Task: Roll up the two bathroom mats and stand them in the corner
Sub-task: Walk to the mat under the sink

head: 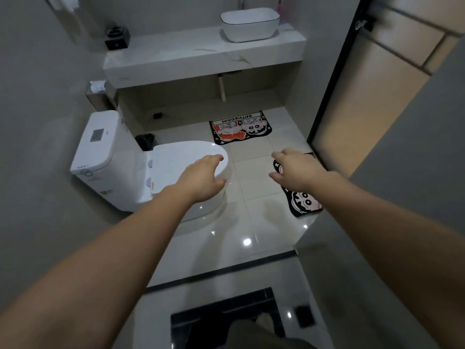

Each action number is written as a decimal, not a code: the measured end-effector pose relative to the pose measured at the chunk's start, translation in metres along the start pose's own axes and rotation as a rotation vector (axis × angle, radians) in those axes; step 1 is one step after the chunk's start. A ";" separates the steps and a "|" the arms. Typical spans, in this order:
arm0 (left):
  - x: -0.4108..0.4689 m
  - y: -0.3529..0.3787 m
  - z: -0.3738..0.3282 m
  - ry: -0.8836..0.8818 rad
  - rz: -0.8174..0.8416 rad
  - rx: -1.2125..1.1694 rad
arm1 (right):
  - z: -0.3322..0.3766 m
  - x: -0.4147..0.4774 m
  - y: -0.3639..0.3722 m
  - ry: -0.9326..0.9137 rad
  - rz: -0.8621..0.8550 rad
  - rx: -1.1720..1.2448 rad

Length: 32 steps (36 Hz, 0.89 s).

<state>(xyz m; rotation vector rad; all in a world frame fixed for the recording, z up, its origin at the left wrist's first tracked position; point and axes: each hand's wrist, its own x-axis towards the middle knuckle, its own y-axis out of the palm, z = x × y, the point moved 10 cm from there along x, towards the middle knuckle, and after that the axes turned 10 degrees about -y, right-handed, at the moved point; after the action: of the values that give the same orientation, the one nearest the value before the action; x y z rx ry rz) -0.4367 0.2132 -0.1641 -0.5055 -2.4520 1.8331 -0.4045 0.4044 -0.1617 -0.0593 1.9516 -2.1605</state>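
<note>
Two black cartoon-printed bathroom mats lie flat on the pale tile floor. The far mat [240, 127] sits below the vanity counter and reads "BATHROOM". The near mat [303, 200] lies by the door frame on the right, partly hidden behind my right hand and the wall edge. My left hand [201, 178] is stretched forward over the toilet lid, fingers apart, holding nothing. My right hand [297, 171] hovers in the air over the near mat's far end, fingers spread, empty.
A white toilet [120, 157] fills the left side. A small black bin [146, 141] stands behind it. A marble counter [201, 56] with a white basin [249, 25] spans the back wall. A dark door frame [327, 96] and grey wall bound the right. A black threshold strip [221, 270] crosses the floor.
</note>
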 end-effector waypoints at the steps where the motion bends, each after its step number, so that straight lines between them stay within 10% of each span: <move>1: 0.005 0.001 0.000 -0.004 0.005 0.001 | -0.003 0.004 0.001 -0.001 0.003 0.000; 32: 0.271 -0.027 0.052 0.114 0.073 -0.003 | -0.064 0.237 -0.025 0.149 0.008 -0.068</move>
<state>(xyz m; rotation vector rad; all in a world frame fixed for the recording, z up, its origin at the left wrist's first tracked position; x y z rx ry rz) -0.7110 0.2336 -0.1980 -0.6879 -2.3927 1.7726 -0.6501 0.4229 -0.1729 0.1010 2.1012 -2.1499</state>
